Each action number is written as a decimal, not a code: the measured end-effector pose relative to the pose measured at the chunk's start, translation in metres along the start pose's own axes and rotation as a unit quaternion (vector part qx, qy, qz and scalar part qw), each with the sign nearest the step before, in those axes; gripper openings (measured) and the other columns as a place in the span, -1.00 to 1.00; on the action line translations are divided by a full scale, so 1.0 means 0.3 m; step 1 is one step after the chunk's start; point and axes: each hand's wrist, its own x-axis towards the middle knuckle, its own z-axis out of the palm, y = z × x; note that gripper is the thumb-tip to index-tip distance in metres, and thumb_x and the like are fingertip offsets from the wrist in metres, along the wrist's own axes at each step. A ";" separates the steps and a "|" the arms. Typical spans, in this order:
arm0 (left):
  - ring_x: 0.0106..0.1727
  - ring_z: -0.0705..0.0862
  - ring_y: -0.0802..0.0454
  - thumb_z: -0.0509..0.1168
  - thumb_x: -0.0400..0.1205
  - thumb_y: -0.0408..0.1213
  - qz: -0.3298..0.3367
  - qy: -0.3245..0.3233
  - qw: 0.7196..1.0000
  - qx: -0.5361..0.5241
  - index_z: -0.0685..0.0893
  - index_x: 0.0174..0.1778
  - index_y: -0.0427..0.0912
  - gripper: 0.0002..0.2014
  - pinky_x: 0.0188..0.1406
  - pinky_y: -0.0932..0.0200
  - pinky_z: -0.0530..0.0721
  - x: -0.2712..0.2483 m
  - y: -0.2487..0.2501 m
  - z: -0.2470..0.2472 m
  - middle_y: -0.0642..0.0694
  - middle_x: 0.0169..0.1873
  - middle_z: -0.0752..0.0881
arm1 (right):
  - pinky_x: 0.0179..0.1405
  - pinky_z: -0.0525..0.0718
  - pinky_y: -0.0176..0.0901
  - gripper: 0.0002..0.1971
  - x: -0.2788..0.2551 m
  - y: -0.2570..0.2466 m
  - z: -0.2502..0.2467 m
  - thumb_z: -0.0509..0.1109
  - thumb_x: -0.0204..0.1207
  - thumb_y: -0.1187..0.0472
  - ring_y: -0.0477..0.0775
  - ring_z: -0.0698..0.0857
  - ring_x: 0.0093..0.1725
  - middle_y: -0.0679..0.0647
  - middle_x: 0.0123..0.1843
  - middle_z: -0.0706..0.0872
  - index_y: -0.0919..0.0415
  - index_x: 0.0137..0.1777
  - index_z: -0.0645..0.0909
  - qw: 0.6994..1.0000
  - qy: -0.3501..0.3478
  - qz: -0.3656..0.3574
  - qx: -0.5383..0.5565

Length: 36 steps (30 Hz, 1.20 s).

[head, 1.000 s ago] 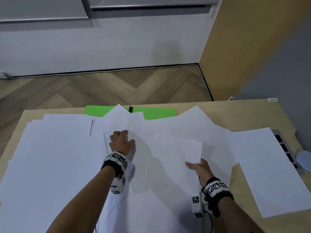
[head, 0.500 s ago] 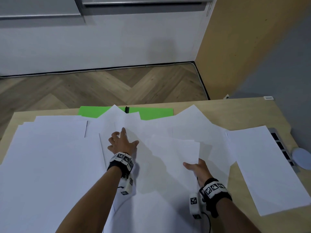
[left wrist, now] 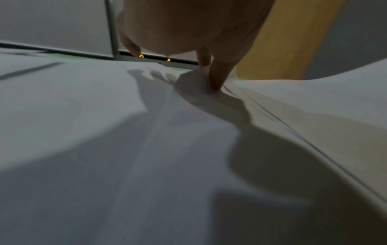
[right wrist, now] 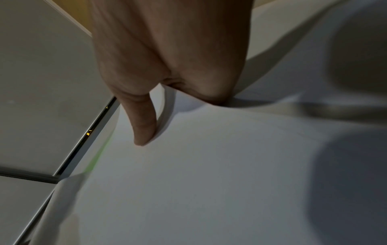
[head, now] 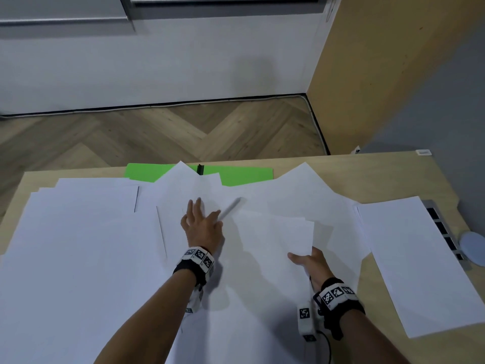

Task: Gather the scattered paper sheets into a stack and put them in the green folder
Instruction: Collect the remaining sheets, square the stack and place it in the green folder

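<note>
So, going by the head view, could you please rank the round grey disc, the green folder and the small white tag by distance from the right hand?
1. Round grey disc, right table edge.
2. Green folder, far edge, half-covered.
3. Small white tag, far right corner.

Measured from the right hand.

White paper sheets (head: 78,245) cover most of the pale wood-coloured table (head: 380,177), plain and unprinted, greyed where shadows fall. At the far edge a bright green folder (head: 244,176) shows from under them, with a small black clip (head: 200,169) at its middle. By the right edge lie a grey strip with black squares (head: 441,227) and a pale blue-grey disc (head: 472,248). Both wrists wear black bands (head: 193,269) carrying white tags printed with black square-code patterns (head: 337,295). Beyond the table, the floor (head: 157,132) is grey-brown wood in a herringbone pattern, the wall (head: 157,69) white with a black line at its foot, and the panel (head: 367,74) on the right tan.
</note>
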 end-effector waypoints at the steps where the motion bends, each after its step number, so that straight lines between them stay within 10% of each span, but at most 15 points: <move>1: 0.60 0.27 -0.35 0.44 0.48 -0.15 0.031 0.002 1.000 -0.006 0.76 0.17 0.13 -0.67 0.37 -0.28 0.31 -0.008 0.003 0.001 -0.27 0.54 0.41 | 0.37 0.67 0.23 -0.67 0.001 0.000 -0.001 0.60 0.44 0.42 0.19 0.82 0.17 0.09 0.10 0.88 0.24 0.20 0.76 1.000 0.000 0.001 0.001; 7: 0.05 0.68 -0.11 0.44 0.54 -0.31 -0.066 -0.171 0.936 -0.300 0.19 0.66 -0.03 -0.20 -0.04 0.16 0.57 -0.034 0.035 -0.046 -0.28 0.08 0.69 | 0.27 0.73 0.14 -0.73 -0.015 -0.020 0.008 0.59 0.45 0.44 0.20 0.83 0.11 0.11 0.06 0.88 0.24 0.13 0.77 1.000 0.011 -0.001 0.009; 11: -0.20 0.64 -0.10 0.54 0.40 -0.18 -0.092 -0.151 0.935 -0.307 0.63 -0.22 -0.13 -0.78 -0.35 0.27 0.47 -0.016 0.024 -0.131 -0.05 -0.36 0.66 | 0.03 0.74 -0.03 -0.74 -0.027 -0.030 0.021 0.57 0.46 0.48 0.16 0.84 0.05 0.11 0.02 0.88 0.24 0.10 0.76 0.999 0.028 -0.006 0.030; 16: 0.11 0.72 -0.15 0.42 0.50 -0.06 -0.024 -0.019 0.945 -0.325 0.73 0.11 -0.13 -0.67 0.11 0.01 0.60 0.059 0.037 -0.337 -0.11 0.06 0.79 | 0.03 0.72 -0.06 -0.74 -0.026 -0.026 0.032 0.58 0.46 0.44 0.17 0.83 0.06 0.13 0.04 0.87 0.25 0.13 0.77 0.999 0.030 -0.011 0.026; 21: -0.01 0.76 -0.06 0.33 0.63 -0.46 0.026 -0.016 0.805 -0.592 0.64 0.26 -0.35 -0.73 0.08 -0.02 0.73 0.107 0.118 -0.551 -0.10 0.00 0.82 | 0.04 0.71 -0.06 -0.77 -0.040 -0.037 0.039 0.59 0.46 0.39 0.16 0.81 0.05 0.14 0.02 0.86 0.27 0.11 0.75 0.999 0.035 -0.011 0.020; 29: 0.03 0.79 -0.02 0.07 0.77 -0.38 -0.044 -0.139 0.637 -0.757 0.74 0.20 -0.24 -0.68 0.08 0.02 0.77 0.091 0.124 -0.584 -0.17 0.10 0.79 | 0.15 0.77 0.13 -0.73 -0.030 -0.033 0.029 0.60 0.43 0.35 0.27 0.84 0.06 0.22 0.05 0.87 0.33 0.13 0.76 0.999 0.029 0.018 0.020; 30: -0.02 0.80 0.00 0.08 0.76 -0.39 -0.073 -0.143 0.641 -0.750 0.80 0.09 -0.19 -0.67 0.03 0.01 0.78 0.082 0.115 -0.545 -0.14 0.03 0.82 | 0.17 0.77 0.16 -0.70 -0.033 -0.034 0.031 0.62 0.41 0.33 0.28 0.84 0.06 0.22 0.05 0.87 0.32 0.14 0.76 0.999 0.027 0.022 0.026; 36: -0.03 0.77 -0.20 0.43 0.53 -0.28 -0.131 -0.158 0.884 -0.420 0.71 -0.04 -0.13 -0.88 -0.02 -0.17 0.76 0.015 -0.014 -0.227 -0.19 -0.10 0.81 | 0.37 0.66 0.32 -0.63 -0.026 -0.037 0.026 0.65 0.38 0.12 0.29 0.81 0.11 0.23 0.03 0.87 0.34 0.10 0.78 0.999 0.026 0.018 0.015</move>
